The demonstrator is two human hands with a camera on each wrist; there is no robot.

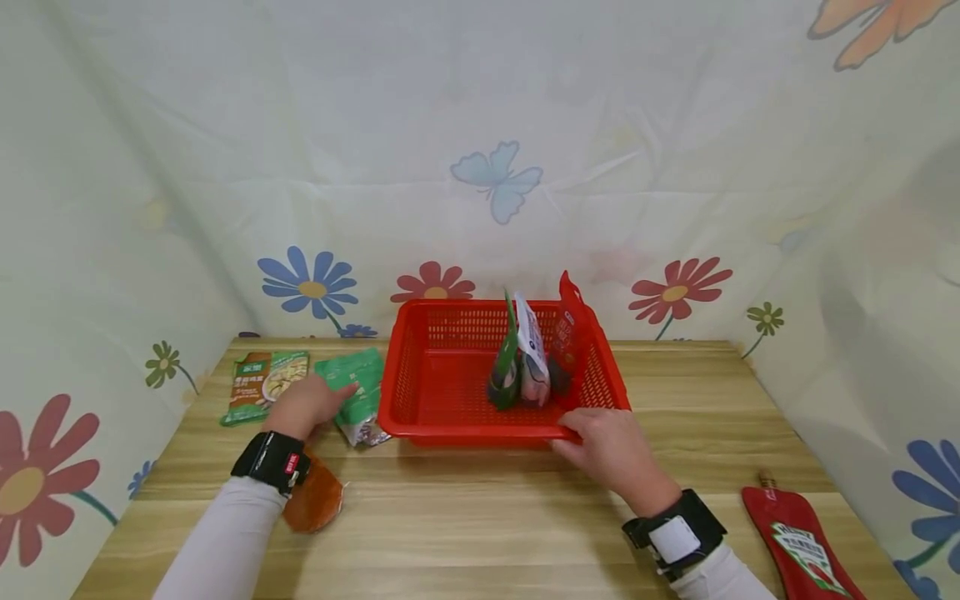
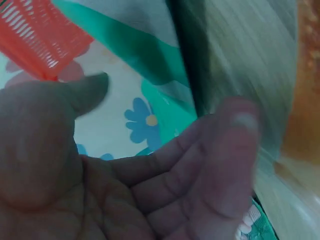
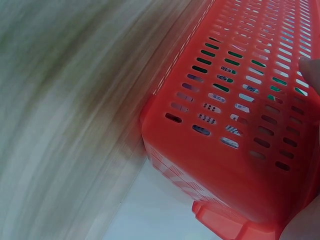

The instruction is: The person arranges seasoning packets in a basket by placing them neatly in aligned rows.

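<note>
My left hand is at the near left side of a green packet, which lies on the table left of the red plastic basket. In the left wrist view its thumb and fingers are apart, with the packet's green edge just beyond them. Whether a finger touches the packet, I cannot tell. My right hand grips the basket's front rim near the right corner, fingers over the edge and thumb outside. Inside the basket's right half, a green package, a white-and-pink package and a red pouch stand upright.
Farther left lies a green-and-brown soup packet. An orange-brown sachet is beside the left wrist. A red Heinz pouch with a spout lies at the right. Flower-printed cloth stands behind the wooden table.
</note>
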